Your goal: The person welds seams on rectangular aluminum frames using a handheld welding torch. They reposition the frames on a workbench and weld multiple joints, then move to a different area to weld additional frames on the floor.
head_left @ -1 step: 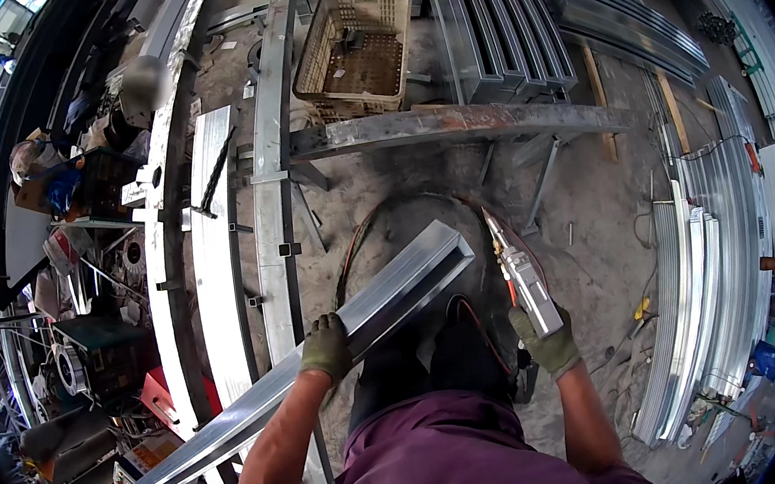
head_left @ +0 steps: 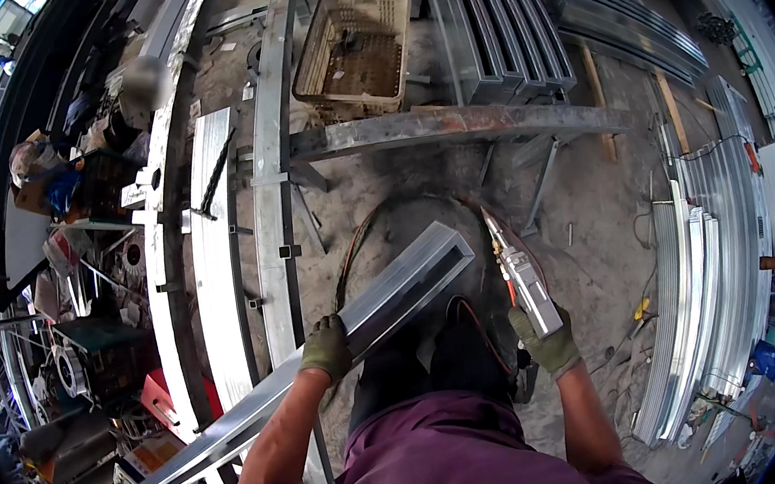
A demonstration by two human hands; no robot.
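Observation:
My left hand (head_left: 325, 348), in a green work glove, is wrapped over the upper edge of a long silver metal profile (head_left: 384, 293). The profile slants from the lower left, across a rail, to an end in front of my legs. In my right glove (head_left: 547, 343) is a grey handheld welding gun (head_left: 530, 287) with brass fittings and a tapered nozzle pointing away from me. Part of its grip is hidden behind the glove. The gun stands a little right of the profile's end, apart from it.
Long steel rails (head_left: 274, 227) run along my left, joined to a crossbeam (head_left: 460, 124) ahead. Beyond it stand a dirty plastic crate (head_left: 300, 69) and stacked channels (head_left: 469, 38). A dark hose (head_left: 351, 256) loops over the floor. More profiles (head_left: 727, 249) lie at right.

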